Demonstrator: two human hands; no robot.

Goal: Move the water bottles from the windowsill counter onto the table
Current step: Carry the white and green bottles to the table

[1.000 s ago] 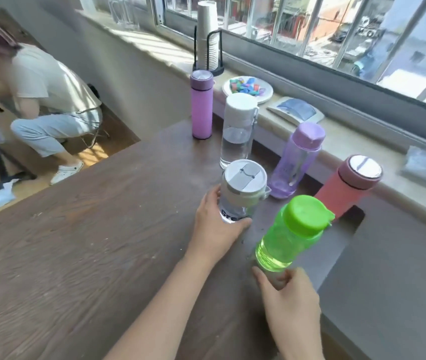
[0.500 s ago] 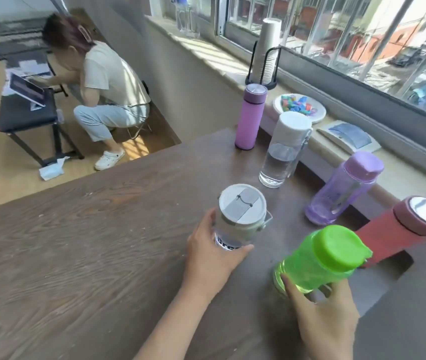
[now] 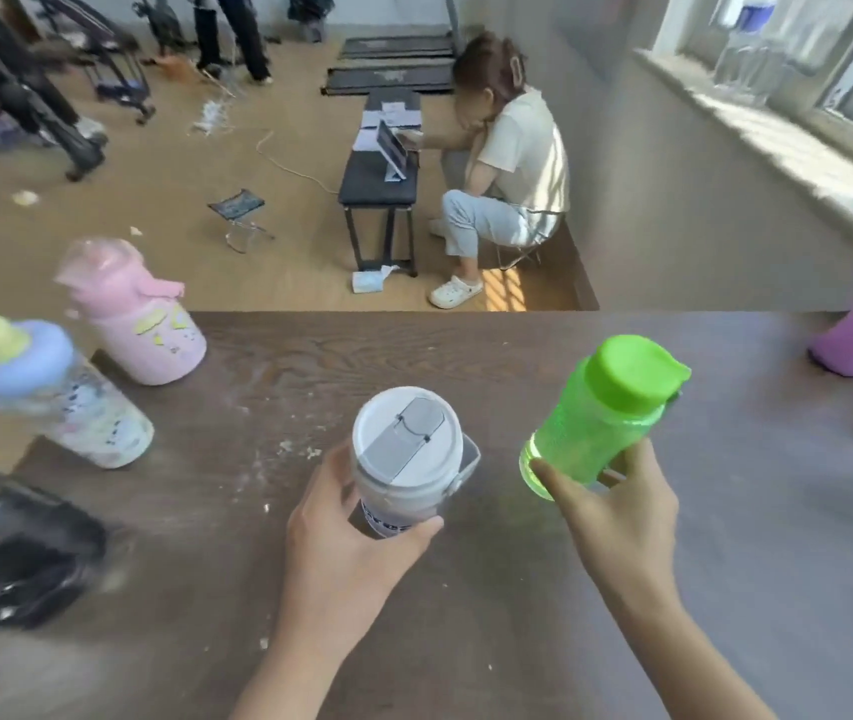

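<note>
Where both bottles stood by the sill, each grip now carries one leftward.

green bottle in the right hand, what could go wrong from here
1. The right hand holds the green bottle low, near its base, and it is tilted, so it could slip or tip when set down.
2. The left hand carries the white-lidded bottle close beside it; the two could knock together.
3. The pink bottle and the blue-capped bottle already crowd the left of the table, and a sweep that way could topple them.
</note>
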